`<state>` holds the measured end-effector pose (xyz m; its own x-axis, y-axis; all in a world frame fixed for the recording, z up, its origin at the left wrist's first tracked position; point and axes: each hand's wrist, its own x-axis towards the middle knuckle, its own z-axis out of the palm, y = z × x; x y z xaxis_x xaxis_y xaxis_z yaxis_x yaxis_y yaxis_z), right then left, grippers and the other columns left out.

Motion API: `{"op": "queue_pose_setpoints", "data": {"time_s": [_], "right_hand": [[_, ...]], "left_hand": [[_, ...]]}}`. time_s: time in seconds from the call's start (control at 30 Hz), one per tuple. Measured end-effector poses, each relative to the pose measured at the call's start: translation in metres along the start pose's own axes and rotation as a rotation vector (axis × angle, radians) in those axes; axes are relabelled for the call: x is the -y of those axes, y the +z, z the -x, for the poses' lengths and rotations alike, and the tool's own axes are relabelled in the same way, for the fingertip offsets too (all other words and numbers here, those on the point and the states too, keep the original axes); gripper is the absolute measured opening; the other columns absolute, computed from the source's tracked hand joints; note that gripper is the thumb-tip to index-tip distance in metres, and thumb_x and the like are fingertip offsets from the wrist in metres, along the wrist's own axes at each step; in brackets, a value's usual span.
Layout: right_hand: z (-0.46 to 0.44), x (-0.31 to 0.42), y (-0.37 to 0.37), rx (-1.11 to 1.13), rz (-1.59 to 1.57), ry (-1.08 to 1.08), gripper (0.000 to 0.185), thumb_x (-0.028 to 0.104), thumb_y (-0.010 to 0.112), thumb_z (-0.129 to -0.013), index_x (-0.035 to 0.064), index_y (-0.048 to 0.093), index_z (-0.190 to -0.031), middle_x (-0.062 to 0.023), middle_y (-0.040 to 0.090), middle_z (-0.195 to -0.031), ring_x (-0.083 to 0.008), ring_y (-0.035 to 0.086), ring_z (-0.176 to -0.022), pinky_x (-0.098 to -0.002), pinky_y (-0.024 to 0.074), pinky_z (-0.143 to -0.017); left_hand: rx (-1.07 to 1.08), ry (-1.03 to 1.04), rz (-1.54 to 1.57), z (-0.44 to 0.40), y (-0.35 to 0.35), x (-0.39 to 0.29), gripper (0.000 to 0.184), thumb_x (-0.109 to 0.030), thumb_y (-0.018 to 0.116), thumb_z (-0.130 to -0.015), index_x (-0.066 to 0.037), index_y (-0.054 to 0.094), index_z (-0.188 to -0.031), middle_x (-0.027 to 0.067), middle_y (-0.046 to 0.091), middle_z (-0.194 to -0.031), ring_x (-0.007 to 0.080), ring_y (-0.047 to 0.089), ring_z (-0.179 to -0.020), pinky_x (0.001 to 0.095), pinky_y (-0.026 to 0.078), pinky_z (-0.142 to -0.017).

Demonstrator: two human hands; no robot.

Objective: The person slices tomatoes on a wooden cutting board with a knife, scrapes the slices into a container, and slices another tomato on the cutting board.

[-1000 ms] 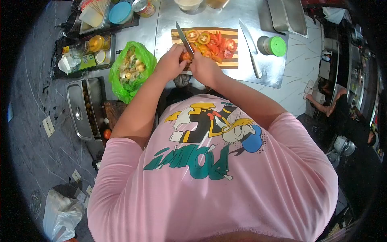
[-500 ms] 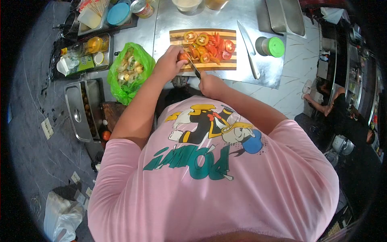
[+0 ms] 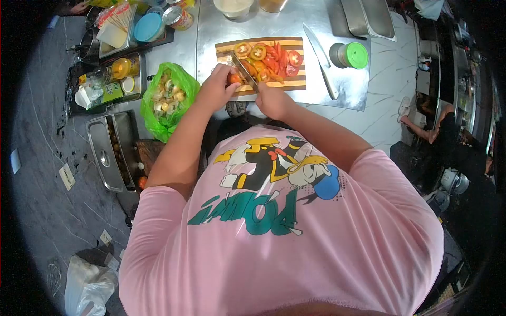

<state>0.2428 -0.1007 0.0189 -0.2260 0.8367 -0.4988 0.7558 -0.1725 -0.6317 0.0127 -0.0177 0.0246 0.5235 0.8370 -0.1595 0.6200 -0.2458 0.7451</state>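
My right hand (image 3: 270, 100) is closed round the dark handle of a knife (image 3: 243, 70), whose blade slants up and left over the striped cutting board (image 3: 299, 81). My left hand (image 3: 217, 87) presses its fingers on a red tomato (image 3: 234, 78) at the board's left end, right beside the blade. Across the board lie tomato halves (image 3: 258, 51) with their cut faces up and a heap of tomato slices (image 3: 275, 62). Part of the held tomato is hidden by the fingers.
A second knife (image 3: 322, 68) lies right of the board near a green-lidded jar (image 3: 357, 56). Left of my arm sits a green plastic bag (image 3: 153, 121) of peelings. A metal pan (image 3: 369, 21) stands at the back right. A person (image 3: 448, 131) is low at far right.
The knife blade has swung up and now lies more to the left, past the tomato. The whole view has shifted slightly. My left hand stays on the tomato.
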Motion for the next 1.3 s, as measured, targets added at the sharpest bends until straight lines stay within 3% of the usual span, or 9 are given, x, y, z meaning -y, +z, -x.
{"op": "queue_pose_setpoints", "data": {"time_s": [0.2, 0.37, 0.57, 0.73, 0.87, 0.97, 1.03, 1.13, 1.3], "right_hand": [[0.006, 0.002, 0.004, -0.095, 0.001, 0.005, 0.028, 0.018, 0.061, -0.099, -0.0041, 0.058, -0.115, -0.0323, 0.074, -0.095, -0.0498, 0.075, -0.095, -0.0593, 0.0573, -0.086], [0.004, 0.002, 0.002, -0.040, -0.003, -0.048, 0.028, 0.018, 0.060, -0.099, -0.0039, 0.057, -0.116, -0.0312, 0.075, -0.093, -0.0494, 0.075, -0.094, -0.0591, 0.0577, -0.084], [-0.005, 0.007, 0.008, 0.001, 0.004, -0.021, 0.033, 0.021, 0.062, -0.097, -0.0045, 0.058, -0.119, -0.0302, 0.076, -0.097, -0.0488, 0.075, -0.096, -0.0580, 0.0579, -0.084], [0.008, -0.003, -0.006, 0.094, 0.007, -0.048, 0.036, 0.020, 0.062, -0.096, -0.0056, 0.057, -0.122, -0.0329, 0.075, -0.104, -0.0492, 0.074, -0.103, -0.0575, 0.0569, -0.089], [0.014, -0.010, -0.009, 0.077, 0.002, 0.033, 0.034, 0.020, 0.062, -0.097, -0.0053, 0.057, -0.119, -0.0334, 0.074, -0.105, -0.0496, 0.073, -0.104, -0.0576, 0.0561, -0.092], [0.012, -0.004, -0.017, 0.014, -0.014, 0.046, 0.032, 0.020, 0.061, -0.098, -0.0049, 0.056, -0.117, -0.0327, 0.074, -0.102, -0.0496, 0.074, -0.101, -0.0577, 0.0566, -0.090], [0.011, -0.003, -0.017, -0.008, -0.024, 0.054, 0.031, 0.020, 0.060, -0.099, -0.0048, 0.056, -0.117, -0.0325, 0.074, -0.101, -0.0494, 0.074, -0.099, -0.0578, 0.0568, -0.089], [0.014, -0.003, -0.016, -0.059, -0.036, 0.015, 0.030, 0.019, 0.059, -0.099, -0.0046, 0.055, -0.118, -0.0320, 0.074, -0.099, -0.0491, 0.074, -0.097, -0.0578, 0.0571, -0.088], [0.010, -0.003, -0.004, -0.074, 0.023, 0.035, 0.031, 0.020, 0.061, -0.099, -0.0038, 0.054, -0.118, -0.0278, 0.074, -0.091, -0.0490, 0.075, -0.093, -0.0591, 0.0577, -0.085]], "left_hand": [[-0.022, -0.010, 0.035, 0.001, 0.004, 0.002, 0.039, -0.014, 0.083, -0.095, -0.006, 0.059, -0.126, 0.0133, 0.061, -0.125, 0.0273, 0.070, -0.101, 0.0382, 0.061, -0.089], [-0.035, 0.000, 0.049, 0.001, 0.007, 0.003, 0.040, -0.010, 0.083, -0.094, -0.005, 0.058, -0.125, 0.0148, 0.060, -0.125, 0.0271, 0.070, -0.103, 0.0377, 0.062, -0.090], [-0.084, 0.028, 0.090, 0.003, 0.013, 0.009, 0.043, -0.016, 0.083, -0.090, -0.006, 0.059, -0.124, 0.0151, 0.062, -0.122, 0.0289, 0.069, -0.094, 0.0396, 0.059, -0.084], [-0.049, -0.213, 0.152, 0.001, 0.012, 0.004, 0.045, -0.019, 0.084, -0.089, -0.005, 0.059, -0.124, 0.0162, 0.070, -0.106, 0.0302, 0.072, -0.092, 0.0402, 0.060, -0.084], [-0.082, -0.199, 0.109, -0.001, 0.010, -0.006, 0.044, -0.018, 0.083, -0.089, -0.005, 0.060, -0.123, 0.0169, 0.072, -0.102, 0.0307, 0.073, -0.091, 0.0407, 0.060, -0.084], [-0.020, -0.175, 0.026, -0.004, 0.012, -0.008, 0.044, -0.020, 0.083, -0.089, -0.006, 0.060, -0.124, 0.0158, 0.072, -0.106, 0.0295, 0.072, -0.093, 0.0419, 0.060, -0.087], [-0.103, 0.043, -0.166, -0.009, 0.018, -0.006, 0.047, -0.023, 0.084, -0.087, -0.007, 0.064, -0.126, 0.0180, 0.069, -0.118, 0.0363, 0.071, -0.105, 0.0472, 0.060, -0.092], [-0.055, -0.080, -0.292, -0.012, 0.021, -0.013, 0.048, -0.027, 0.082, -0.087, -0.009, 0.066, -0.128, 0.0191, 0.064, -0.119, 0.0398, 0.068, -0.112, 0.0507, 0.059, -0.097], [0.001, -0.070, -0.298, -0.009, 0.011, -0.015, 0.049, -0.024, 0.081, -0.086, -0.010, 0.065, -0.130, 0.0177, 0.059, -0.129, 0.0402, 0.068, -0.116, 0.0509, 0.059, -0.099]]}}
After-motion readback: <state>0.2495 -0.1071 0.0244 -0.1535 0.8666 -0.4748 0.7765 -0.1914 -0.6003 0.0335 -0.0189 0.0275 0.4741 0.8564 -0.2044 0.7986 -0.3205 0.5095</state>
